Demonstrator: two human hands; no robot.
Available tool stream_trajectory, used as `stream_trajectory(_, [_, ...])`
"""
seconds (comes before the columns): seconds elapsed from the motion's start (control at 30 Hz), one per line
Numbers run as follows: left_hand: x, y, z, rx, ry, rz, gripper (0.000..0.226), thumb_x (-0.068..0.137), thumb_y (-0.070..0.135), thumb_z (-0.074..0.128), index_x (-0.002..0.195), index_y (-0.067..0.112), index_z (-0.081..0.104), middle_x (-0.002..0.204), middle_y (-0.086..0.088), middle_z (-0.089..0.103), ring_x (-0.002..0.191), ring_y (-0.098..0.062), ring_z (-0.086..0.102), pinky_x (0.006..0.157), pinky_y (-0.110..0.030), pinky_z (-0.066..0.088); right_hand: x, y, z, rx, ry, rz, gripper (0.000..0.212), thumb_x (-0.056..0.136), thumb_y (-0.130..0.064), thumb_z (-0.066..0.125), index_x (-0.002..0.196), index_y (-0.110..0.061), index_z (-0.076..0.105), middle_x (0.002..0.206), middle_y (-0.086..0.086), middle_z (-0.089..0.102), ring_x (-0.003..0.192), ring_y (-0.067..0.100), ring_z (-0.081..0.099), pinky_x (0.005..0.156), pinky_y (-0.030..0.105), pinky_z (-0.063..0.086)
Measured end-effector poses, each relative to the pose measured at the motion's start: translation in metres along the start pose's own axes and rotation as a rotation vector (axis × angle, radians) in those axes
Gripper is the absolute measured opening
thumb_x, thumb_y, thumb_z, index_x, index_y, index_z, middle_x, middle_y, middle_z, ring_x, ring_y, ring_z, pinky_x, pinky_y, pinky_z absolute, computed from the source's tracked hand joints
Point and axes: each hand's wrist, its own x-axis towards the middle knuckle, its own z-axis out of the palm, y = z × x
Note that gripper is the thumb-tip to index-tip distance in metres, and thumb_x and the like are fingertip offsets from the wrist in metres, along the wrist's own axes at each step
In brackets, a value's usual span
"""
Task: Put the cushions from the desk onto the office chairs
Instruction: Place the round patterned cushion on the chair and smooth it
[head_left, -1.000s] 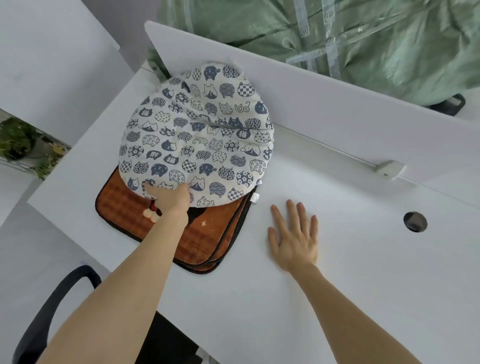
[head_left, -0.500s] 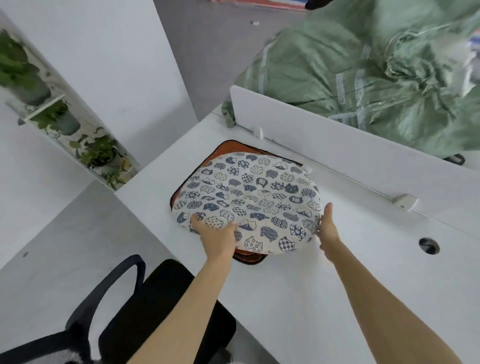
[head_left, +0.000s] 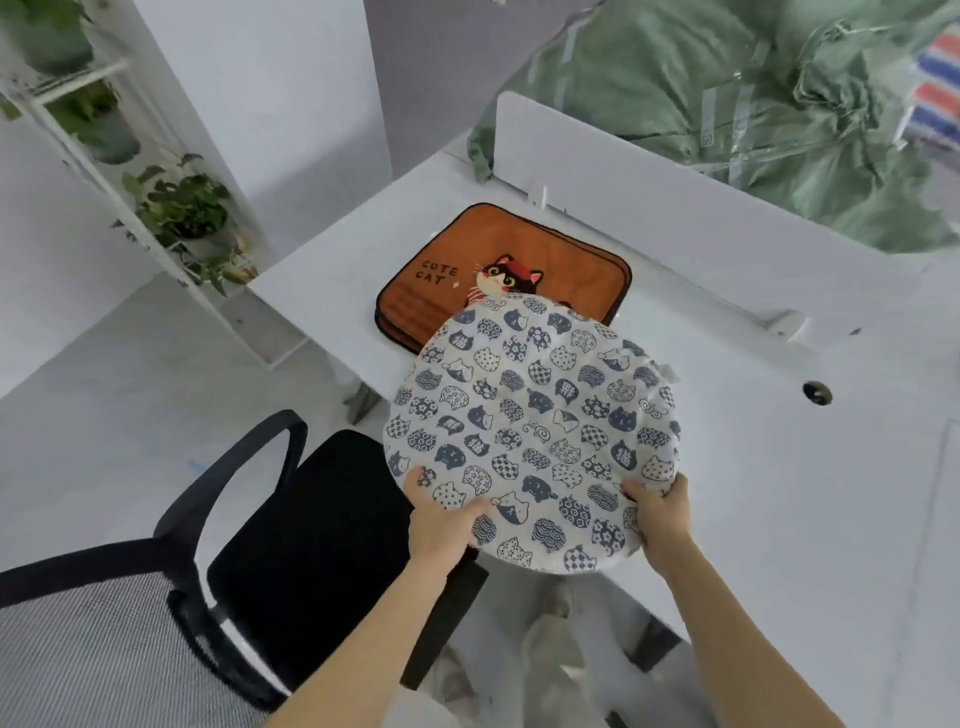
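A round white cushion printed with blue cat heads is lifted off the white desk and hangs partly over its front edge. My left hand grips its near left rim, and my right hand grips its near right rim. Behind it, a stack of orange square cushions with a "CUTE CAT" picture lies flat on the desk by the divider. A black office chair with a bare seat stands below and to the left of the round cushion.
A white divider panel runs along the desk's back, with green plastic-wrapped bundles behind it. A cable hole sits in the desk at right. A white plant shelf stands at left. A grey mesh chair back fills the lower left.
The round cushion has been pulled off the orange stack toward me and raised past the desk edge. My right hand moved from the cushion's side to grip its near rim. The orange cushions are uncovered.
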Motion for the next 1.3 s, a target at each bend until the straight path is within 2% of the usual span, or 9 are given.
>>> stream_trajectory(0.1, [0.011,-0.014,-0.019,0.319,0.076,-0.076,0.087,0.079,0.037,0.073,0.148,0.025,0.022,0.139,-0.015,0.030,0.112,-0.033,0.049,0.092,-0.041,0.049,-0.015,0.029,0.001,0.020,0.054,0.035,0.043,0.088,-0.005,0.071,0.119,-0.020,0.045,0.101,0.002,0.065,0.084,0.022,0.067,0.051,0.030,0.055])
stream_trajectory(0.2, [0.036,0.001,-0.035,0.525,0.118,0.047,0.083,0.086,0.045,0.066,0.151,0.021,0.021,0.154,-0.016,0.017,0.132,-0.039,0.032,0.103,-0.050,0.041,-0.024,0.056,-0.007,-0.001,0.118,0.069,0.043,0.089,-0.007,0.071,0.119,-0.023,0.044,0.103,0.003,0.065,0.085,0.023,0.067,0.059,0.035,0.056])
stream_trajectory(0.33, [0.084,0.054,-0.039,0.680,0.089,0.329,0.089,0.084,0.052,0.067,0.155,0.025,0.020,0.158,-0.011,0.025,0.144,-0.035,0.026,0.110,-0.054,0.035,-0.019,0.084,-0.011,-0.068,0.172,0.117,0.052,0.090,-0.015,0.073,0.133,-0.016,0.045,0.120,0.014,0.065,0.103,0.037,0.066,0.087,0.057,0.057])
stream_trajectory(0.43, [0.121,0.083,-0.029,0.785,-0.003,0.410,0.098,0.083,0.058,0.065,0.158,0.024,0.012,0.162,-0.010,0.025,0.148,-0.031,0.023,0.118,-0.052,0.027,-0.007,0.089,-0.003,-0.100,0.218,0.074,0.052,0.091,-0.019,0.071,0.136,-0.018,0.044,0.123,0.013,0.064,0.106,0.037,0.065,0.091,0.058,0.055])
stream_trajectory(0.63, [0.156,0.081,-0.005,0.766,-0.045,0.301,0.113,0.071,0.058,0.081,0.155,0.017,0.018,0.149,-0.016,0.041,0.136,-0.038,0.043,0.112,-0.054,0.037,-0.003,0.094,0.000,-0.085,0.208,0.061,0.051,0.093,-0.026,0.070,0.136,-0.027,0.043,0.120,0.005,0.065,0.107,0.034,0.065,0.091,0.058,0.057])
stream_trajectory(0.8, [0.132,0.086,-0.007,0.865,0.073,0.481,0.066,0.071,0.057,0.080,0.111,0.009,0.061,0.111,-0.011,0.069,0.098,-0.033,0.066,0.085,-0.044,0.055,-0.014,0.077,-0.005,-0.046,0.151,0.095,0.048,0.096,-0.022,0.067,0.138,-0.023,0.042,0.121,0.007,0.063,0.108,0.035,0.064,0.091,0.057,0.057])
stream_trajectory(0.93, [0.098,0.096,-0.013,0.849,0.079,0.630,0.059,0.079,0.057,0.074,0.117,0.014,0.059,0.117,-0.013,0.061,0.104,-0.034,0.061,0.089,-0.045,0.052,-0.033,0.073,-0.014,0.021,0.094,0.116,0.043,0.098,-0.021,0.064,0.135,-0.019,0.042,0.121,0.010,0.062,0.106,0.036,0.065,0.089,0.058,0.058])
stream_trajectory(1.13, [0.043,0.077,-0.065,0.638,-0.012,0.693,0.050,0.083,0.062,0.066,0.116,0.028,0.051,0.117,0.005,0.068,0.107,-0.025,0.065,0.093,-0.045,0.052,-0.102,0.087,-0.030,0.090,0.142,-0.135,0.031,0.098,-0.025,0.063,0.123,-0.029,0.045,0.115,-0.001,0.066,0.102,0.024,0.066,0.079,0.046,0.059])
stream_trajectory(1.3, [-0.009,0.056,-0.126,0.634,0.055,0.763,0.046,0.080,0.065,0.067,0.108,0.034,0.047,0.102,0.014,0.062,0.093,-0.016,0.062,0.078,-0.033,0.046,-0.164,0.105,-0.034,0.039,0.095,-0.220,0.028,0.098,-0.034,0.062,0.121,-0.037,0.045,0.111,-0.008,0.066,0.100,0.022,0.065,0.087,0.051,0.057])
